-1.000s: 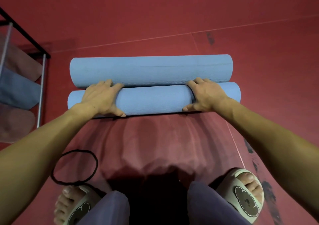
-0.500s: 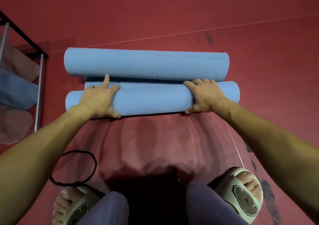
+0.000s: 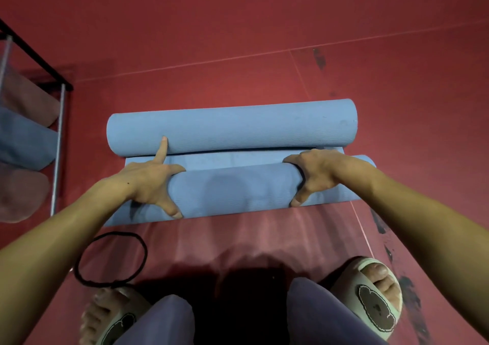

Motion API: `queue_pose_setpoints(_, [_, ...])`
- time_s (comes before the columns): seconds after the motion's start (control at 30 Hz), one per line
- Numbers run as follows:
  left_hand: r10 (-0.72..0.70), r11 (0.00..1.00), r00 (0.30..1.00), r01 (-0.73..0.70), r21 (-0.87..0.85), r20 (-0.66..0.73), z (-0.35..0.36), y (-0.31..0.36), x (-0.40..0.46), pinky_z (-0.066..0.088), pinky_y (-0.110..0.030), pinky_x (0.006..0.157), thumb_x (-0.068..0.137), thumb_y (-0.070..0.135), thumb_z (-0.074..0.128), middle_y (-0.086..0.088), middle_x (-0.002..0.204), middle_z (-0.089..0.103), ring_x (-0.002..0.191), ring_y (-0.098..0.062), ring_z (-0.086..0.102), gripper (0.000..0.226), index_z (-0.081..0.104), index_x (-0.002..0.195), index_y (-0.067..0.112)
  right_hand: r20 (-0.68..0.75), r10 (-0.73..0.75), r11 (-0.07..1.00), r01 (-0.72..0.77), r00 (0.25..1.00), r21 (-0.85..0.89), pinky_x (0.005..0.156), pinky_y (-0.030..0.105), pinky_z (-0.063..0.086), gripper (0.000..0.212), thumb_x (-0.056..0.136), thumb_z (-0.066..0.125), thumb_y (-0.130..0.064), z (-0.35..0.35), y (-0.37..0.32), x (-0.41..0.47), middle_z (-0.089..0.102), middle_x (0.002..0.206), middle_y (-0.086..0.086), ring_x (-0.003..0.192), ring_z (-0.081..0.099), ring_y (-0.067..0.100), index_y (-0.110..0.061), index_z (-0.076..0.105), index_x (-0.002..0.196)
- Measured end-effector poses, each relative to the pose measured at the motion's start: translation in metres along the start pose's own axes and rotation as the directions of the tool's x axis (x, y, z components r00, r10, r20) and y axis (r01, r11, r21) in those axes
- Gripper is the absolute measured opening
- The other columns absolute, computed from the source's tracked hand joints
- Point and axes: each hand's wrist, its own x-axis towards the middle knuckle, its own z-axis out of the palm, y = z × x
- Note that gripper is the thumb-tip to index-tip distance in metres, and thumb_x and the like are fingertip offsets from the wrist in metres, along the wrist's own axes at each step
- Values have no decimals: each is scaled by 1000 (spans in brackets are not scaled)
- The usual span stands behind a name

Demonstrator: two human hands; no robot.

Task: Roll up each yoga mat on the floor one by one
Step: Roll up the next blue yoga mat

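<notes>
Two light blue yoga mat rolls lie side by side across the red floor. The far roll [image 3: 232, 127] is fully rolled. The near roll [image 3: 232, 193] has a short flat strip of mat [image 3: 225, 158] showing between it and the far roll. My left hand [image 3: 153, 180] grips the near roll's left part, thumb on the near side, with its index finger stretched forward and touching the far roll. My right hand [image 3: 315, 172] grips the near roll's right part, fingers curled over the top and thumb down the near side.
A black metal rack [image 3: 34, 101] with rolled brown and blue mats stands at the left edge. A black elastic loop [image 3: 111, 257] lies on the floor by my left foot [image 3: 116, 315]. My right foot [image 3: 375, 294] in a slipper is at lower right. Open red floor lies beyond the rolls.
The near roll has come back toward me, baring a flat strip of mat between the rolls. My left index finger now points out against the far roll.
</notes>
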Motion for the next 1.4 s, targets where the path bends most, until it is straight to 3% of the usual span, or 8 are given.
queue_pose_setpoints(0.17, [5,1000,1000,-6,-22,-22,0,-4,3,52,-41,99,36,92,79,-5,164,-41,125,-25,62,121,36,146,62,10,6,1000,-6,1000,8,99,49,54,109,35,81,-86,-3,-1,3,61,123,-13,115,60,23,-47,53,133])
queue_pose_setpoints(0.3, [0,992,998,-8,-129,-66,8,-16,9,51,-44,104,29,93,80,7,160,-47,136,-29,56,137,31,152,59,-50,38,995,-33,998,91,122,55,34,156,38,94,-74,-1,2,6,6,172,2,157,21,34,-37,12,166])
queue_pose_setpoints(0.5, [40,992,995,-51,-119,-90,9,-18,16,48,-49,108,33,91,81,6,157,-51,148,-31,43,138,25,155,58,-25,39,978,-33,999,205,128,47,25,156,49,103,-52,1,7,9,-39,166,2,160,11,36,-38,2,166])
queue_pose_setpoints(0.83, [74,994,931,-97,-45,-357,4,11,2,52,-45,96,59,95,67,-1,168,9,139,-27,46,104,45,149,49,-62,-46,957,62,997,285,112,38,46,111,70,96,-43,-6,20,15,-31,169,7,151,36,39,-46,30,160])
queue_pose_setpoints(1.0, [113,990,931,-134,-34,-348,8,10,9,49,-38,89,66,91,66,12,134,39,124,-16,47,106,39,154,39,-62,-36,988,45,997,149,119,54,32,90,78,85,-57,-13,15,17,27,146,8,136,29,35,-51,39,155])
queue_pose_setpoints(1.2, [79,996,935,-92,-21,-346,5,14,17,51,-43,87,54,94,70,11,134,54,125,-21,54,110,37,145,40,-64,-53,964,68,997,257,99,44,51,70,84,78,-59,-19,28,24,72,113,-2,104,67,23,-41,51,146])
queue_pose_setpoints(1.3, [68,996,950,-84,-40,-305,2,18,21,46,-44,96,51,93,73,9,137,55,128,-22,53,114,38,145,39,-109,-28,966,55,994,254,124,44,30,87,89,80,-49,-18,33,28,35,165,6,152,35,31,-28,36,161])
queue_pose_setpoints(1.4, [61,998,952,-60,14,-300,3,21,23,34,-47,116,54,94,71,-2,165,32,153,-25,29,122,34,154,34,-102,-16,963,43,995,267,128,43,19,93,88,82,-45,-19,31,28,-14,174,11,160,9,36,-30,31,164])
